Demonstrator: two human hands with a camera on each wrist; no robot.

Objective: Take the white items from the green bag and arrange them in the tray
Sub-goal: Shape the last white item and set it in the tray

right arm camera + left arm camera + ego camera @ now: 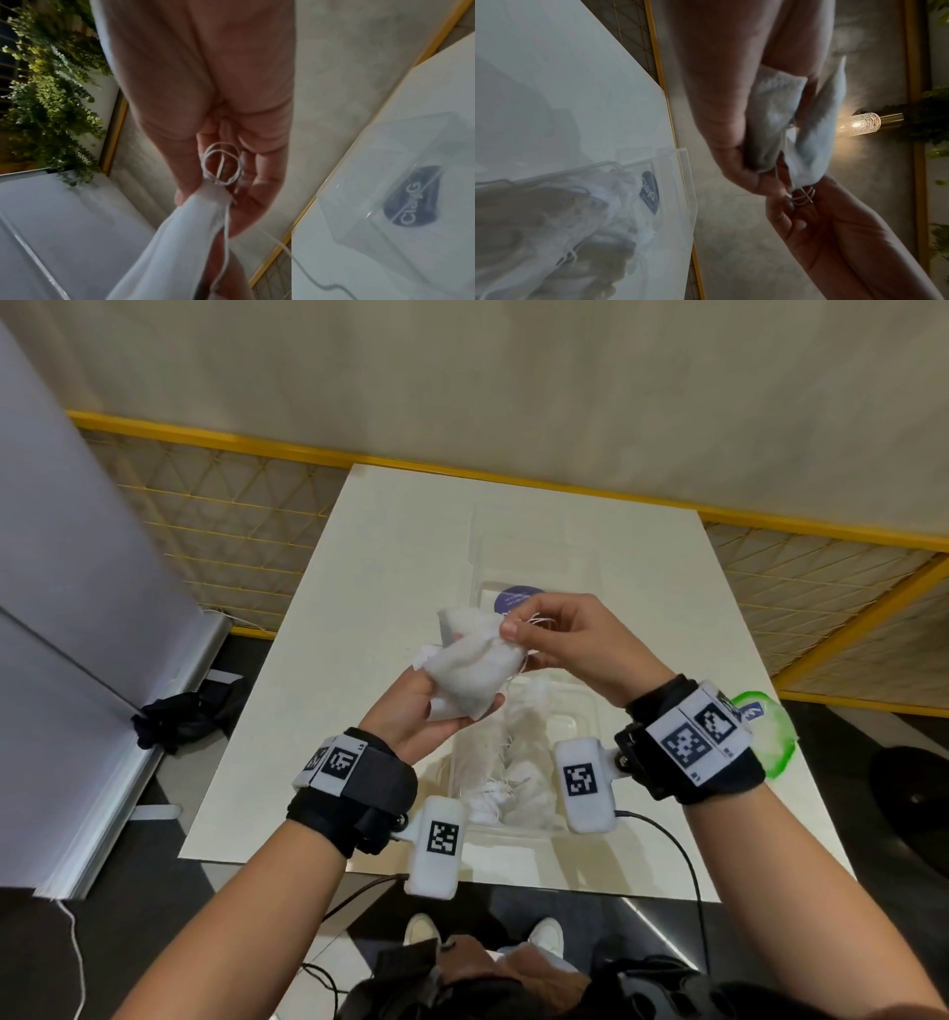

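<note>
Soft white drawstring pouch (464,672), string looped

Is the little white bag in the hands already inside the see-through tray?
Not yet. The white pouch is held up above the clear tray: the left hand grips it, the right hand pinches its string.

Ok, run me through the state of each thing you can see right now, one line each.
White pouch: held above the tray, off the table.
Left hand: grips the pouch body.
Right hand: pinches the pouch's neck beside the drawstring.
Clear tray: on the table, holds several white pouches.
Green bag: lying on the table by the right wrist.
</note>
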